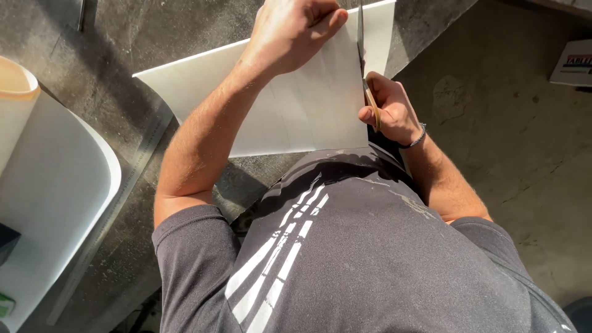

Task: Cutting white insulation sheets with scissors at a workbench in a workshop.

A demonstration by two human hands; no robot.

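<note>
Scissors (pixel 364 61) with tan handles, clenched in the right hand (pixel 390 110), cut the white flat sheet (pixel 296 105) (top centre), left hand (pixel 290 34) pinching its far edge.

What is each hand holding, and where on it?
Right hand holds scissors by the handles. Left hand pinches the white sheet at its far edge.
</note>
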